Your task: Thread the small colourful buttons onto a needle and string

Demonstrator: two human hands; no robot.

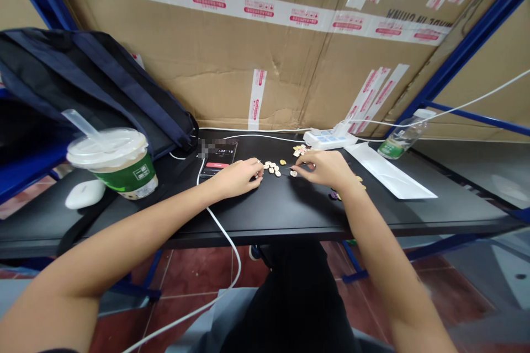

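Note:
My left hand (244, 177) lies on the black tabletop with its fingers curled together, beside a small cluster of cream button-like discs (272, 167). Whether those fingers hold anything is hidden. My right hand (325, 168) is closed in a pinch just right of the cluster. A thin, dark sliver shows at its fingertips, too small to name. Directly below the fingertips is a single pale disc (293, 174). A yellowish disc (282, 162) sits between the two hands. Behind my right hand is a pile of pale and coloured discs (301, 150); purple and yellow ones (334, 195) show partly under its wrist.
A phone (219, 159) lies behind my left hand, with a white cable (223, 231) crossing the table edge. Left are a lidded cup (124, 168), a white case (85, 194) and a backpack (103, 77). Right are a power strip (329, 139), a white tray (393, 174) and a bottle (403, 135).

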